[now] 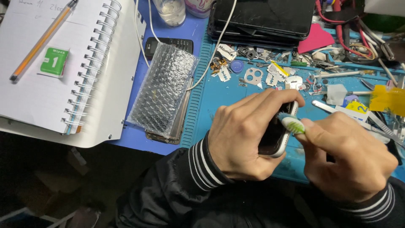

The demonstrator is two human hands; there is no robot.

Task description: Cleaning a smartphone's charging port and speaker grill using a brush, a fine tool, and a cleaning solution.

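Left hand (pixel 242 135) curls over the phone (pixel 278 135), knuckles up, fingers wrapped across its top edge and thumb under the lower corner, holding it tilted just above the blue mat (pixel 219 95); right hand (pixel 350 154) comes in from the side, fingers pinched tight round a toothbrush (pixel 292 124), its green and white bristles touching the phone's silver rim; a bubble-wrap pouch (pixel 163 88) lies to the left, beside a spiral notebook (pixel 63 67).
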